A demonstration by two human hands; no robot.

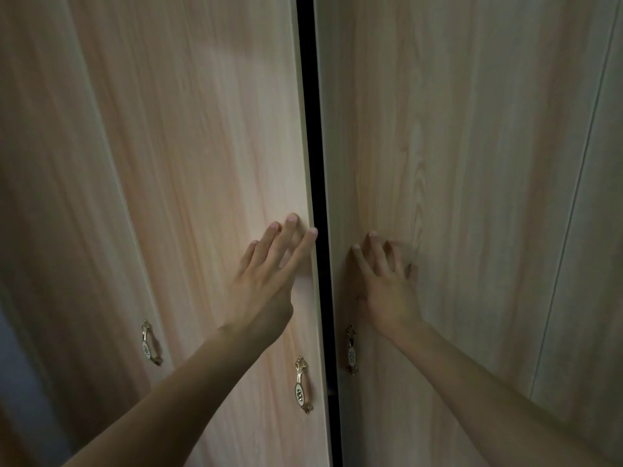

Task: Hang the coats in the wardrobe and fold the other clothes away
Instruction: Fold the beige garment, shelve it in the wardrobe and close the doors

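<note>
Wardrobe [573, 298] doors fill the view, with a narrow dark gap [315, 163] between the two middle ones. The left hand [269, 281] lies spread, fingers straight, on the left door [202, 163] at its inner edge. The right hand [387, 291], fingers splayed, presses the right door [472, 146]. Neither holds a handle [301, 382]. No coats or other clothes show. The flat palms suggest the doors are being pushed to; reopening would call for a grip on the handles below.
</note>
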